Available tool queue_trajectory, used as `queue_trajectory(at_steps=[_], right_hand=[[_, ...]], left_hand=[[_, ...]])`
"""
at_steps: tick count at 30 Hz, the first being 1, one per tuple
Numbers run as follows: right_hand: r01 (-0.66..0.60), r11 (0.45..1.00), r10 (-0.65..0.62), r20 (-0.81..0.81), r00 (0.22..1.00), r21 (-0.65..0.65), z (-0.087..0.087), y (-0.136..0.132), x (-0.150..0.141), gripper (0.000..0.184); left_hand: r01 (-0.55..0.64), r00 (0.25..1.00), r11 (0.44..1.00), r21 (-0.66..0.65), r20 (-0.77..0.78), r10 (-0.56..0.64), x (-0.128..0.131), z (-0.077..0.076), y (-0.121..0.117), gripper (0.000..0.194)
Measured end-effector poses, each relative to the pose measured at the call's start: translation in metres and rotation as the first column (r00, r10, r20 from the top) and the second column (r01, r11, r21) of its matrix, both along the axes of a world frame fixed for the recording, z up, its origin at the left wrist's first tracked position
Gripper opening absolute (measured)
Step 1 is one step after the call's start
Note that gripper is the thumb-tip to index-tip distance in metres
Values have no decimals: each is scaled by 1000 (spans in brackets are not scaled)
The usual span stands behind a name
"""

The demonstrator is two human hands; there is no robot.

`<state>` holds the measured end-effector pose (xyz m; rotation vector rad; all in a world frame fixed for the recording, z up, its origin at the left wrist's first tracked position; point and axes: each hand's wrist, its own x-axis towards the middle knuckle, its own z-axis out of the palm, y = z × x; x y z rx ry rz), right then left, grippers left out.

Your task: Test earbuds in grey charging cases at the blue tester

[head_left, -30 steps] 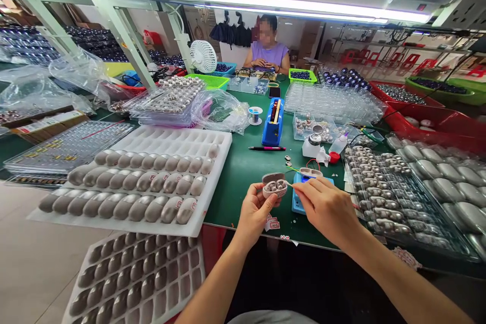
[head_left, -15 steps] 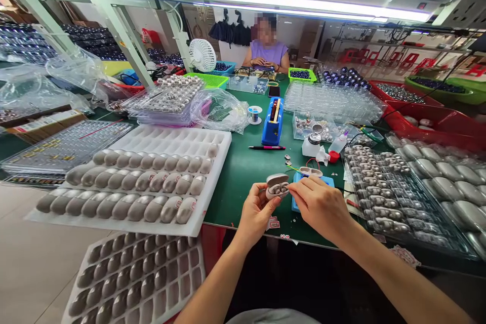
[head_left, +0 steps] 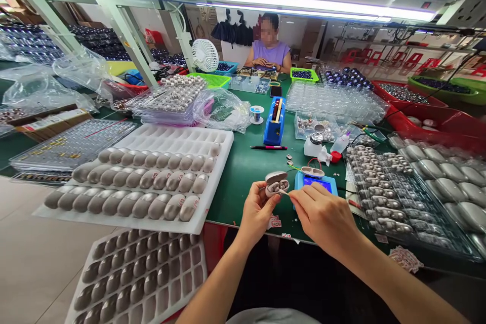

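Observation:
My left hand [head_left: 258, 210] is closed around a small grey earbud charging case [head_left: 277, 185] with its lid raised. Two earbuds sit inside the case. Pinched in my right hand [head_left: 322, 212] is a thin pale stick [head_left: 284, 193], whose tip meets the front rim of the case; its exact kind is too small to make out. Just behind my right hand lies a blue tester [head_left: 329, 182] with a lit screen, partly covered by my fingers. Another grey case part [head_left: 313, 171], with red and yellow-green wires by it, rests at the tester's back edge.
A white tray [head_left: 224, 159] of grey cases stands left, another tray [head_left: 136, 278] below it. On the right lie clear trays of earbuds [head_left: 383, 187]. A tape dispenser [head_left: 275, 121], pen [head_left: 269, 148], dispenser bottle [head_left: 313, 146] and red cap [head_left: 335, 156] stand beyond my hands. A person [head_left: 270, 50] sits opposite.
My right hand has shifted slightly down and right, and the pale stick and the tester's screen now show more clearly. My left hand keeps hold of the open case.

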<state>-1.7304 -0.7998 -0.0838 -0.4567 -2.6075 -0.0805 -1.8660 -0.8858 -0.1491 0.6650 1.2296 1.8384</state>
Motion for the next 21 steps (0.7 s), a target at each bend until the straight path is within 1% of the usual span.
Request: queue_trajectory(at_steps=[5, 10, 15, 18, 21], right_hand=[[14, 1000, -14, -45, 999, 9, -4, -4, -10, 20], [22, 1000, -22, -53, 998, 7, -8, -8, -11, 23], [45, 999, -44, -52, 998, 2, -11, -10, -12, 24], [61, 998, -62, -38, 997, -30, -11, -11, -13, 23], [53, 993, -55, -22, 998, -110, -7, -11, -8, 18]], left_hand=[[7, 999, 1000, 11, -38, -7, 0, -2, -1, 34], [-25, 999, 1000, 11, -21, 25, 1, 0, -1, 33], [2, 999, 1000, 9, -48, -2, 1, 0, -1, 33], [-14, 998, 1000, 11, -54, 14, 1, -1, -2, 33], [-24, 999, 1000, 11, -47, 25, 1, -1, -1, 33]])
